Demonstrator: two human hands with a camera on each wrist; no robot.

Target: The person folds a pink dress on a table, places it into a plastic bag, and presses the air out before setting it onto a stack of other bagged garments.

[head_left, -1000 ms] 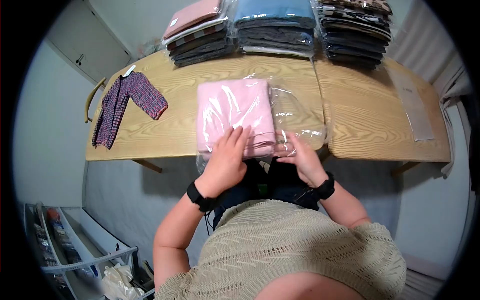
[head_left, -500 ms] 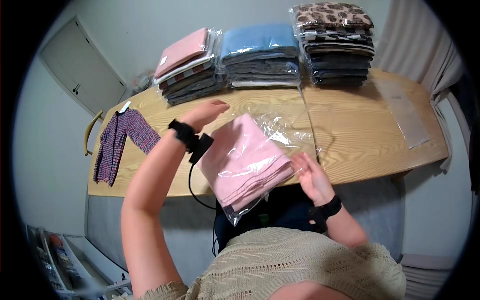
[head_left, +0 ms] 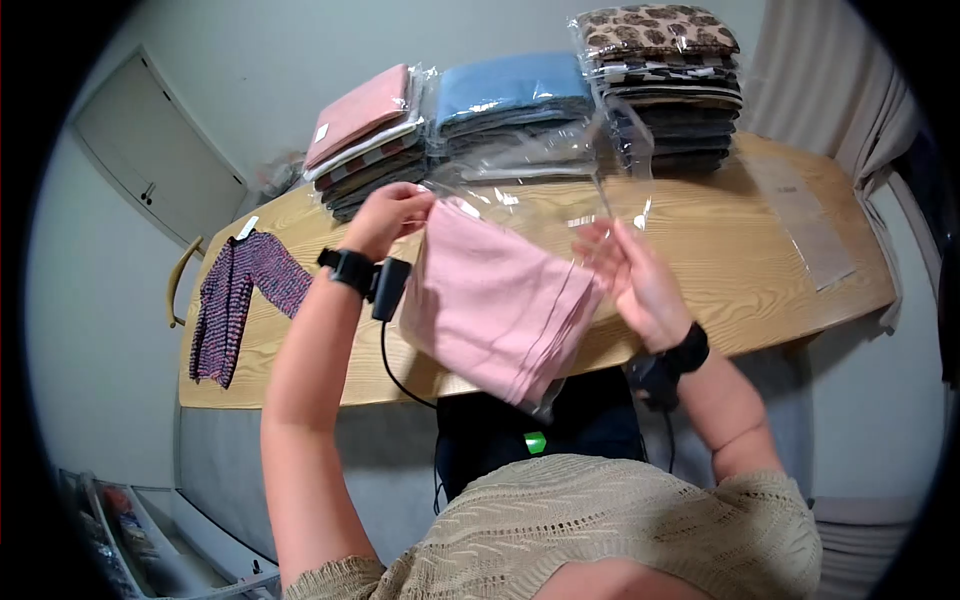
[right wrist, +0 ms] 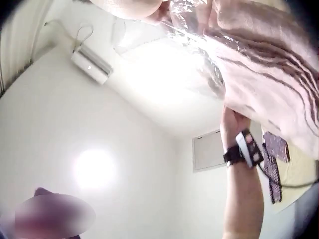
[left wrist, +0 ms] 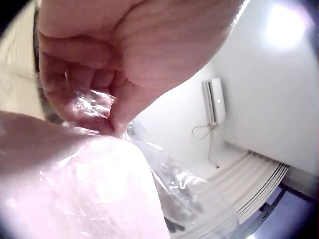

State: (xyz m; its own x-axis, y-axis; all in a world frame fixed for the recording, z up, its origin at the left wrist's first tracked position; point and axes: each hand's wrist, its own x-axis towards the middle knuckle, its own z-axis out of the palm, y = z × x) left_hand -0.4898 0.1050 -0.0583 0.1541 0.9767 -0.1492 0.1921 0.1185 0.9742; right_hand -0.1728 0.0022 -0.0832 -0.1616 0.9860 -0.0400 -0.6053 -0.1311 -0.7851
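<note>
A folded pink cloth (head_left: 490,300) in a clear plastic bag is tilted between the two hands, raised near the table's front edge. The left hand (head_left: 390,217) pinches the bag at the cloth's upper left corner; in the left wrist view that hand (left wrist: 94,74) has its fingers curled onto the crinkled film. At the cloth's right side, the right hand (head_left: 640,285) holds the plastic between thumb and fingers. Loose film extends beyond the cloth's far side. In the right wrist view the cloth's layered folds (right wrist: 279,74) show through the film.
Three stacks of bagged folded cloths stand along the table's back: pink-topped (head_left: 360,115), blue-topped (head_left: 515,90) and leopard-patterned (head_left: 660,35). A small knitted garment (head_left: 235,300) lies at left, a flat clear bag (head_left: 803,225) at right on the wooden table (head_left: 720,290).
The bagged cloth has turned askew and been lifted. My left hand moved from its near edge to its upper left corner and grips the bag there. The right hand moved up and took hold of film.
</note>
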